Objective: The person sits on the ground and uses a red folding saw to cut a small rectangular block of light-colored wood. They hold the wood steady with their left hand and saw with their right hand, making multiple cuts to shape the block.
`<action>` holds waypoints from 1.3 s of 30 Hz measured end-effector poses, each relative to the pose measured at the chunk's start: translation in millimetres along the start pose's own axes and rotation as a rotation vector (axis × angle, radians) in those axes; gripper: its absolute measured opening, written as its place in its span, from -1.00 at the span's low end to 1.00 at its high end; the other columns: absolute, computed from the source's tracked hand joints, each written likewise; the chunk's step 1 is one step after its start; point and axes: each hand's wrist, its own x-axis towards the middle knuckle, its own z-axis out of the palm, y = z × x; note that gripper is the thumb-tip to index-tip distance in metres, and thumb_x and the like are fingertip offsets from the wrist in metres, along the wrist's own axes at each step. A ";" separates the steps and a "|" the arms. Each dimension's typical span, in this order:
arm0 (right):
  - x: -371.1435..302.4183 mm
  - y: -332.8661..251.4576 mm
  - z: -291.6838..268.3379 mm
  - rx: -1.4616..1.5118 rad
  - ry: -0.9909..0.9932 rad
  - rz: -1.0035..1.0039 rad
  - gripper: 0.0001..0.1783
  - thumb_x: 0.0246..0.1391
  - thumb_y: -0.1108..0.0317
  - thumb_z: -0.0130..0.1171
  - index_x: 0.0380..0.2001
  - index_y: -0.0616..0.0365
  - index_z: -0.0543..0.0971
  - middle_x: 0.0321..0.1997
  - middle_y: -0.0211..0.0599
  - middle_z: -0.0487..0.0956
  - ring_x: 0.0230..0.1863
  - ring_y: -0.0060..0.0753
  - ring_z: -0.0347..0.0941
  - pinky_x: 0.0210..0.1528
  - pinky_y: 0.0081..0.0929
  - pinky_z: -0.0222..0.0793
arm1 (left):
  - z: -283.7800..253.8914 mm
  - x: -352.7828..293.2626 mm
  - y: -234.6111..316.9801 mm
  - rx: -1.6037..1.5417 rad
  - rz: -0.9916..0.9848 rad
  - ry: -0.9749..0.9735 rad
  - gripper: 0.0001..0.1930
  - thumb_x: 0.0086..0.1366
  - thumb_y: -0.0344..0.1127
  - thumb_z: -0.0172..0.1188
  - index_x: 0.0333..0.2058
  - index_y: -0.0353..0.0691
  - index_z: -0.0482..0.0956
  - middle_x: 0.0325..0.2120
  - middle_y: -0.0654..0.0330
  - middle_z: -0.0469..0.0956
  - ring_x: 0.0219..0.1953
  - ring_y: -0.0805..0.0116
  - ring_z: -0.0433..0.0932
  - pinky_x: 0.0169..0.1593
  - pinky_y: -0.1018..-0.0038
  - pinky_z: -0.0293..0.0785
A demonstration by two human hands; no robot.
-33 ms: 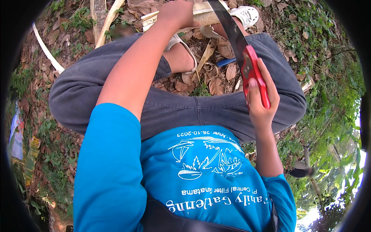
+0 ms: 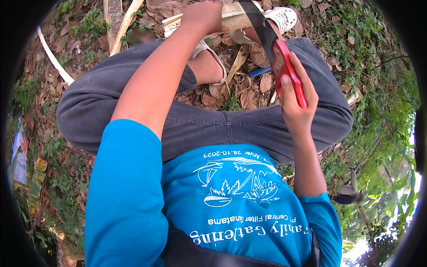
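My right hand (image 2: 299, 91) is wrapped round the red handle of a hand saw (image 2: 262, 33), with its thumb along the near side. The dark, slightly curved blade reaches away from me and lies across the right part of a pale piece of wood (image 2: 240, 21). Its far tip runs out of the picture, and its teeth are too small to make out. My left hand (image 2: 203, 17) is closed on the same wood, left of the blade. The wood lies crosswise in front of my feet, and its left end shows behind my left forearm.
My bent legs in dark trousers (image 2: 111, 89) frame the work, with white shoes (image 2: 284, 18) close to the wood. A blue object (image 2: 259, 71) lies among dry leaves (image 2: 249, 99). Long pale strips (image 2: 126, 26) lie at the far left. Green plants (image 2: 382, 102) grow on the right.
My right hand and the saw have moved a little forward, away from me, and slightly left. The left hand and the wood have stayed almost where they were.
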 end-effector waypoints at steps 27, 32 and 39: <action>95.7 27.7 37.8 0.121 0.074 -0.121 -0.52 0.26 0.43 0.26 0.24 0.21 0.59 -0.08 -0.25 0.72 -0.10 -0.62 0.60 0.03 -0.57 0.49 | 1.4 37.0 -13.5 -0.014 -0.048 -0.164 -0.05 -0.09 0.41 0.51 0.12 -0.23 0.61 -0.03 -0.02 0.71 0.03 0.01 0.70 0.11 0.14 0.62; 53.4 -17.8 21.9 0.285 0.134 -0.065 -0.52 0.33 0.44 0.23 0.29 0.29 0.52 0.04 -0.18 0.70 -0.01 -0.56 0.60 0.11 -0.57 0.47 | -9.2 45.5 -20.7 -0.297 0.102 -0.366 0.09 -0.16 0.50 0.51 0.09 -0.44 0.62 -0.10 -0.17 0.71 -0.06 -0.02 0.73 0.06 0.19 0.62; 29.0 -7.4 14.1 0.282 0.165 -0.064 -0.51 0.34 0.44 0.24 0.29 0.33 0.51 0.16 -0.16 0.66 0.12 -0.57 0.53 0.23 -0.58 0.38 | -2.2 50.6 -24.3 -0.390 0.167 -0.409 0.09 -0.18 0.48 0.52 0.14 -0.34 0.60 -0.04 -0.11 0.70 0.00 0.03 0.71 0.11 0.23 0.59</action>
